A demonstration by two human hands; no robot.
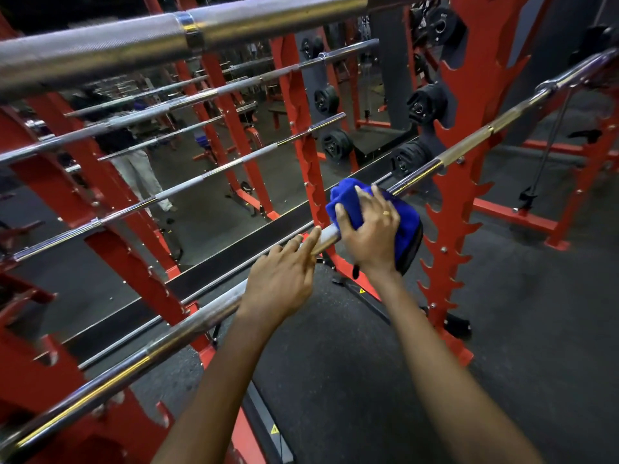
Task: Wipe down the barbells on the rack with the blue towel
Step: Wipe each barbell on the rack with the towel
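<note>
Right hand (368,226) curls its fingers and thumb over a folded blue towel (345,199), clamping the cloth around a long chrome steel barbell (201,321) that slants from lower left to upper right. Left hand (281,279) lies on the same bar just beside the right one. Its fingers are nearly straight and hold nothing, and the forefinger stretches along the metal towards the towel.

Dark speckled rubber floor (335,396) fills the lower part of the view. A red painted steel rack (475,95), its upright edged with saw-tooth hooks, stands to the right of the hands, and the gripped barbell rests across it. A second, thicker knurled steel barbell (100,45) crosses the top of the view, close to the camera and above both hands. Beyond these, several thinner chrome bars (207,174) lie across further red uprights. Round black weight plates (427,103) hang on pegs behind the near upright.

The towel sits on the lower barbell between the left hand and the rack's upright. It is bunched over the bar, with a dark-edged fold hanging below the right hand. A thin gold ring (386,213) shows on one finger of the right hand.
</note>
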